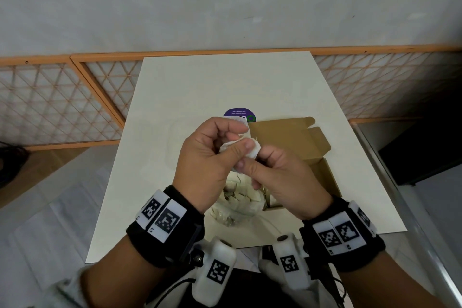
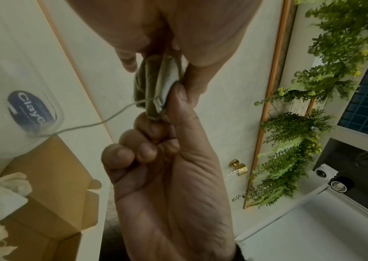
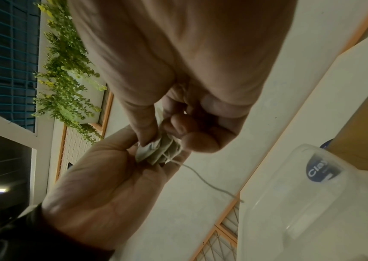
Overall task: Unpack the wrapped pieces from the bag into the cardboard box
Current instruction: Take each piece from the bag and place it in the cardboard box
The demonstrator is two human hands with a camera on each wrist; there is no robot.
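Both the left hand [image 1: 200, 157] and the right hand [image 1: 282, 177] pinch one wrapped piece [image 1: 246, 149] above the bench [image 1: 200, 87], over the bag [image 1: 240, 202] with more pieces inside, so the cardboard box [image 1: 295, 137] seems barely filled yet.

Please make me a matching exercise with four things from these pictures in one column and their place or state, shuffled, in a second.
Things:
1. wrapped piece
2. cardboard box
3. loose thread
4. purple label

Places or states:
A. trailing from the bundle
B. lying open on the white table
C. pinched between left hand and right hand
D. partly hidden beyond the hands

Pairs: 1-C, 2-B, 3-A, 4-D
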